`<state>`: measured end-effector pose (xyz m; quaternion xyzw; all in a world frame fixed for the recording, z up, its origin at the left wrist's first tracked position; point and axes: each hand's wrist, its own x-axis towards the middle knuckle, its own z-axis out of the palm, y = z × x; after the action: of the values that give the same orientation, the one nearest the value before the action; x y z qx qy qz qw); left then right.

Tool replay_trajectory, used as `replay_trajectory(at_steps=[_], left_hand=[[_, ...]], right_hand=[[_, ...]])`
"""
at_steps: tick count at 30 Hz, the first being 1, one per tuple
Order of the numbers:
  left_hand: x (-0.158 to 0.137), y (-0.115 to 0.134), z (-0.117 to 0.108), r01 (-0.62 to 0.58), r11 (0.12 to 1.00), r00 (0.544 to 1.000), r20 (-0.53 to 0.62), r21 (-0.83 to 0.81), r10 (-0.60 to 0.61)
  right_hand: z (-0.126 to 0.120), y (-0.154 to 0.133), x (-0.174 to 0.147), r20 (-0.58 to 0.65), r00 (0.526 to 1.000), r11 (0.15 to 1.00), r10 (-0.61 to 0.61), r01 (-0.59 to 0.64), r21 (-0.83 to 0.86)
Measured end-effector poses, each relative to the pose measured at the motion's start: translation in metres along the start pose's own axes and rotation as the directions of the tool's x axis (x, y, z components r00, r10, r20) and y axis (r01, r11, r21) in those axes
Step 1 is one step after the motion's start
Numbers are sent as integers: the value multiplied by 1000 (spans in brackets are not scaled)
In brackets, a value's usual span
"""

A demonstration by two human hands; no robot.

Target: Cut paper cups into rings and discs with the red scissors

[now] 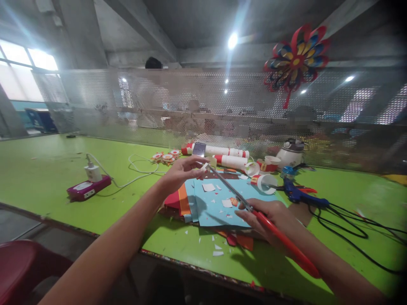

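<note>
My left hand (187, 169) pinches a small pale piece of paper (206, 166) between thumb and fingers, above the back edge of a stack of coloured sheets. My right hand (270, 214) is closed around a pair of scissors (225, 183) with a long red handle. Its metal blades point up and left, and their tips are at the pale piece; whether they are parted I cannot tell. Beneath both hands lies a light-blue sheet (208, 212) on top of the stack, strewn with white and orange paper scraps (227, 203).
Right of the stack are paper cups (266, 183), a blue glue gun (305, 197) with black cables and a kettle-like jug (290, 152). Stacked-cup tubes (230, 161) and a phone (199, 149) lie behind. A purple power strip (88, 188) with a white cable sits left; a perforated screen (111, 101) stands beyond.
</note>
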<state>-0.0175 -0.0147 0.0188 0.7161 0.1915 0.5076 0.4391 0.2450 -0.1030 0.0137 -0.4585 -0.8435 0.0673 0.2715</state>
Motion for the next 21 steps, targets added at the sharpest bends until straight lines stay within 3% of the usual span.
replay_trajectory(at_steps=[4, 11, 16, 21], left_hand=[[0, -1, -2, -4, 1000, 1000, -9, -4, 4], [2, -6, -3, -1, 1000, 998, -64, -11, 0], [1, -5, -3, 12, 999, 997, -71, -32, -14], [-1, -3, -4, 35, 983, 999, 8, -181, -34]], right_hand=[[-6, 6, 3, -59, 996, 998, 63, -61, 35], [-7, -1, 3, 52, 997, 996, 55, -59, 70], [-6, 4, 3, 27, 998, 995, 55, -58, 86], [-5, 12, 6, -38, 992, 989, 117, -113, 96]])
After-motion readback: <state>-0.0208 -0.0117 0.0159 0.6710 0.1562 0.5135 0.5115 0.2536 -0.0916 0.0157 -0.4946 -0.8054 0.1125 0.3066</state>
